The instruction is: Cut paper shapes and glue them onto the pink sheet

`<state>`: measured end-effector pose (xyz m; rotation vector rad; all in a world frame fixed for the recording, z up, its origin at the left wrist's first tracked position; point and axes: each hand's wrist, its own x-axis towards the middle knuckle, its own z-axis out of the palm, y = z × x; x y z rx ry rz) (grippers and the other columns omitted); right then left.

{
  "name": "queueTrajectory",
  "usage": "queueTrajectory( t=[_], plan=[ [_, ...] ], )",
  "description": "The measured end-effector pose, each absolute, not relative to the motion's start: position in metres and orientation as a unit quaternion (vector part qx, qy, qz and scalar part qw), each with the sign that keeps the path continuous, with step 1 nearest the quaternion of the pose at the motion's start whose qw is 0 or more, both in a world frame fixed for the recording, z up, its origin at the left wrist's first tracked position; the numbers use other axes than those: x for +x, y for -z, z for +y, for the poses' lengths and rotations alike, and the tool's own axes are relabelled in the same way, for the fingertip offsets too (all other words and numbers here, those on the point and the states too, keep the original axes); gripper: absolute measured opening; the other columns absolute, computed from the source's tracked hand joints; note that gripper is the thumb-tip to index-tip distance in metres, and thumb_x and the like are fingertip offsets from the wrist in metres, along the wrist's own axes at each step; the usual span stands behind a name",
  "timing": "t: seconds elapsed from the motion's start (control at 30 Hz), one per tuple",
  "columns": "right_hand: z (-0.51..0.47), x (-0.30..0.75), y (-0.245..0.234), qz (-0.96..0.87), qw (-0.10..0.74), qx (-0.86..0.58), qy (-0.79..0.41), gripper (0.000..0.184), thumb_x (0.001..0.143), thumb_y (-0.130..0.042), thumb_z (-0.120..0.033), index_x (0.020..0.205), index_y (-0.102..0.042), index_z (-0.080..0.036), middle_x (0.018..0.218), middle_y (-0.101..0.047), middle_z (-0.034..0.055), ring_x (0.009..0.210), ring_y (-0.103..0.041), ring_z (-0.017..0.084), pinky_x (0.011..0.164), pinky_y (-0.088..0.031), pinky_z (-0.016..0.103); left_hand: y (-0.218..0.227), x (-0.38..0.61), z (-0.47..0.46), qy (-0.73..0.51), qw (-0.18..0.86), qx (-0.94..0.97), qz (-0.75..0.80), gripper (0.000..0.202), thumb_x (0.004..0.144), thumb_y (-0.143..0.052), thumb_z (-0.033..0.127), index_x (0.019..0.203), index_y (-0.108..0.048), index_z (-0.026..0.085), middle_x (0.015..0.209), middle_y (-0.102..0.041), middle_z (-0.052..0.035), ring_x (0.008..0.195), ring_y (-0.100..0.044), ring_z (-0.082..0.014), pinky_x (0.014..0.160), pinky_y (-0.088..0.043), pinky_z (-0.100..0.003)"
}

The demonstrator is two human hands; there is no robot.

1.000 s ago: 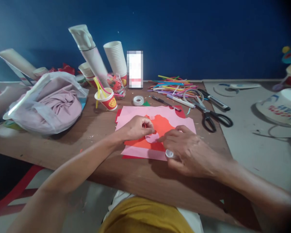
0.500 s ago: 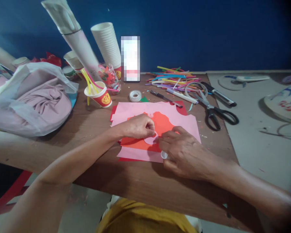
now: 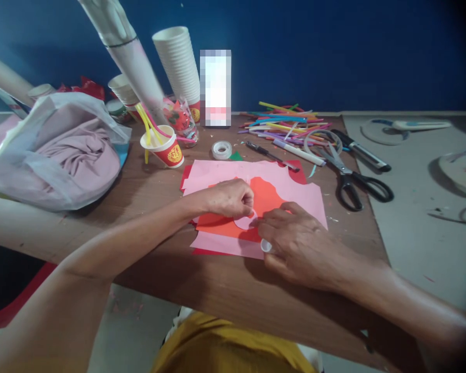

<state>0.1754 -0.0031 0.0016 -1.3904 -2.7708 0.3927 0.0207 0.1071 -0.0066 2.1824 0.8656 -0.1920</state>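
Note:
My left hand is closed in a pinch at the upper edge of a small rounded pink paper cutout. The cutout lies over an orange paper sheet, whose upper edge is cut in curves. Below that is a larger pink sheet, with red paper showing at its edges. My right hand curls, palm down, around a small white round-ended object, mostly hidden by the hand. Its fingertips are beside the cutout's right edge; whether they touch it I cannot tell.
Behind the paper lie a tape roll, a black pen, a white marker and colourful pipe cleaners. Scissors and a utility knife are at right. Paper cups, a phone and a plastic bag stand left and behind.
The view has shifted a little, so most things sit slightly farther right. Both hands keep nearly the same pose over the paper.

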Motion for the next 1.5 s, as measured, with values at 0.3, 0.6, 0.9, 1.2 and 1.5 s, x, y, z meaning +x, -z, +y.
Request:
queueTrajectory(
  t=[0.3,0.6,0.9,1.2,1.5],
  plan=[
    [-0.005,0.174,-0.005,-0.887,0.008,-0.445,-0.124,0.018,0.073,-0.045,-0.018,0.078,-0.062,-0.014,0.083,-0.066,0.0115,0.081,-0.055,0.024,0.084,-0.029,0.038,-0.001,0.024,0.097,0.069,0.338,0.857,0.384,0.011,0.066,-0.057,0.023,0.058,-0.055,0.016,0.071,-0.062,-0.0011,0.059,-0.050,-0.0110,0.052,-0.034,-0.022],
    [-0.005,0.173,-0.003,-0.891,0.006,-0.439,-0.115,0.018,0.074,-0.046,-0.020,0.079,-0.062,-0.015,0.083,-0.066,0.0106,0.080,-0.054,0.023,0.082,-0.029,0.038,-0.004,0.024,0.093,0.068,0.320,0.857,0.398,0.009,0.066,-0.056,0.022,0.060,-0.054,0.017,0.072,-0.062,-0.0002,0.063,-0.052,-0.0124,0.054,-0.033,-0.024],
    [-0.006,0.176,0.001,-0.894,0.038,-0.438,-0.086,0.017,0.072,-0.045,-0.017,0.078,-0.062,-0.015,0.080,-0.065,0.0092,0.078,-0.054,0.022,0.082,-0.030,0.036,-0.002,0.022,0.092,0.055,0.314,0.862,0.394,0.007,0.068,-0.056,0.023,0.068,-0.052,0.018,0.071,-0.059,0.0015,0.062,-0.051,-0.0124,0.052,-0.030,-0.023],
    [-0.002,0.175,0.006,-0.892,0.050,-0.442,-0.076,0.022,0.073,-0.047,-0.017,0.088,-0.063,-0.014,0.083,-0.066,0.0100,0.081,-0.054,0.023,0.080,-0.030,0.036,0.004,0.019,0.091,0.033,0.314,0.872,0.374,0.005,0.068,-0.055,0.021,0.068,-0.052,0.018,0.069,-0.058,0.0013,0.061,-0.049,-0.0118,0.050,-0.029,-0.022],
    [-0.004,0.170,0.006,-0.891,0.032,-0.447,-0.076,0.023,0.073,-0.046,-0.016,0.087,-0.064,-0.013,0.087,-0.067,0.0110,0.082,-0.056,0.025,0.082,-0.030,0.039,0.000,0.009,0.103,-0.020,0.372,0.864,0.338,0.023,0.070,-0.043,0.009,0.082,-0.062,0.015,0.086,-0.066,-0.0018,0.074,-0.058,-0.0120,0.065,-0.043,-0.022]
  ],
)
